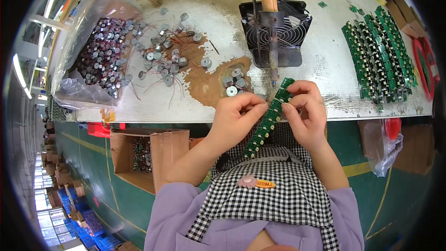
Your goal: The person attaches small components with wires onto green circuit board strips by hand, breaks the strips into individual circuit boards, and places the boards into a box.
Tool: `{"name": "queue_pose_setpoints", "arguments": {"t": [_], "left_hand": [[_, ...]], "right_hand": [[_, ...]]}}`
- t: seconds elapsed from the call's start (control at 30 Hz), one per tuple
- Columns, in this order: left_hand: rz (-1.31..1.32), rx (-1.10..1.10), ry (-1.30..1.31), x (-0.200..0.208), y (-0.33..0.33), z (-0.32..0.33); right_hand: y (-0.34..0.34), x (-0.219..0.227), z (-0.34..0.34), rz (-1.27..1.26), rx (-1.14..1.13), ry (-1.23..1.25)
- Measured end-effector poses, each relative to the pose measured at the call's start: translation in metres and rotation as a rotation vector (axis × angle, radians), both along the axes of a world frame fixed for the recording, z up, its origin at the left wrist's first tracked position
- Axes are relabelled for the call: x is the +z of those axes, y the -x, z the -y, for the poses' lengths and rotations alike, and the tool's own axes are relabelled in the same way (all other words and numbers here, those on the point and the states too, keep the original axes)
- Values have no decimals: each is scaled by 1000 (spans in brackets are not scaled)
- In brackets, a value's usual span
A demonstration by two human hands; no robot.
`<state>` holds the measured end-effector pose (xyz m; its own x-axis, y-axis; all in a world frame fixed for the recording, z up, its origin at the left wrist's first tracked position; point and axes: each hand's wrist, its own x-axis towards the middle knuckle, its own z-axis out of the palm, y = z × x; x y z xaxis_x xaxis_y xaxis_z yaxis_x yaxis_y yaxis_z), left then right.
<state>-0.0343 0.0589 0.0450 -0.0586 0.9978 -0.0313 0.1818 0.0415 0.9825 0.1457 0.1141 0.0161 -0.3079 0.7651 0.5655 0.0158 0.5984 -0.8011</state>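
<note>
A long strip of green circuit boards [263, 128] slants from my lap up past the table's front edge, a row of small round pale parts along it. My right hand [306, 111] grips its upper part between thumb and fingers. My left hand [239, 116] is closed in a pinch against the strip's left edge; what its fingertips hold is hidden. Just above the strip's top end, the tip of a soldering iron [273, 51] with a wooden handle points down. Several small round motors [236, 82] lie beyond my left hand.
A black fan [290, 32] stands behind the iron. Loose motors with thin wires [169, 58] spread leftward to a plastic-lined box [69, 86] full of them. Stacked green board strips [378, 58] lie right, beside a red-handled tool [429, 67]. A cardboard box [169, 153] sits below the table.
</note>
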Motion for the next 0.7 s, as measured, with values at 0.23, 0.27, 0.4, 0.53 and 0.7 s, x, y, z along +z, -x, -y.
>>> {"name": "queue_pose_setpoints", "arguments": {"t": [0.23, 0.27, 0.4, 0.53, 0.7], "left_hand": [[-36, 22, -165, -1, -6, -15], [8, 31, -110, 0, -7, -16], [92, 15, -16, 3, -8, -18], [90, 5, -10, 3, -6, -21], [68, 84, -103, 7, -8, -28]], "right_hand": [[1, 3, 2, -87, 48, 46], [1, 5, 2, -88, 49, 48], [3, 10, 0, -81, 53, 38], [5, 11, -1, -58, 41, 96], [7, 17, -10, -16, 30, -38]]}}
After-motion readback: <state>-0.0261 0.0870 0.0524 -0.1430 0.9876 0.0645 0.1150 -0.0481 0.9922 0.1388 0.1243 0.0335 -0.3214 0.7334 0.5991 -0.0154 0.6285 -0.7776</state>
